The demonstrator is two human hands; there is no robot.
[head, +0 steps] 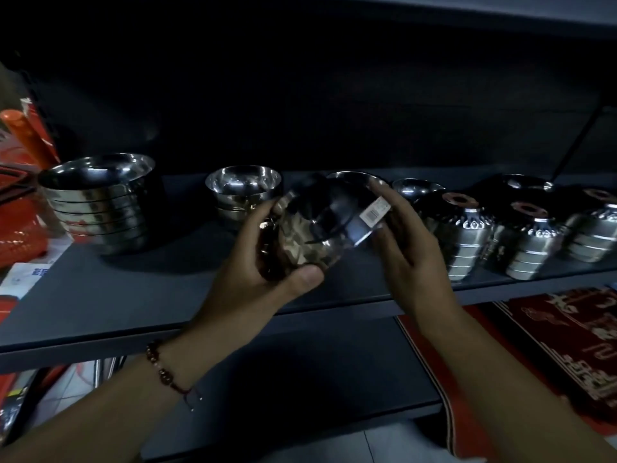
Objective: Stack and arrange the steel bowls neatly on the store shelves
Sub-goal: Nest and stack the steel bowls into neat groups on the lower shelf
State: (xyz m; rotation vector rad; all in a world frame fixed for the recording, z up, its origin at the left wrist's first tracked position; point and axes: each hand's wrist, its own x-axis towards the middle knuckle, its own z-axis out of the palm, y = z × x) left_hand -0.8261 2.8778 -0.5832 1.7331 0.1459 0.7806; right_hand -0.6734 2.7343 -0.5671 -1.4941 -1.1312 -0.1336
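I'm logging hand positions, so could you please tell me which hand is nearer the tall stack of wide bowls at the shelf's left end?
Left. The left hand is right of that stack, holding a bowl; the right hand is farther right.

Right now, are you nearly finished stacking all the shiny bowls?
Partly. Done: a tall stack at the left, a smaller stack, and upside-down stacks on the right. In hand: the left hand grips one bowl with a barcode sticker; the right hand steadies it. Left: giving it a stack.
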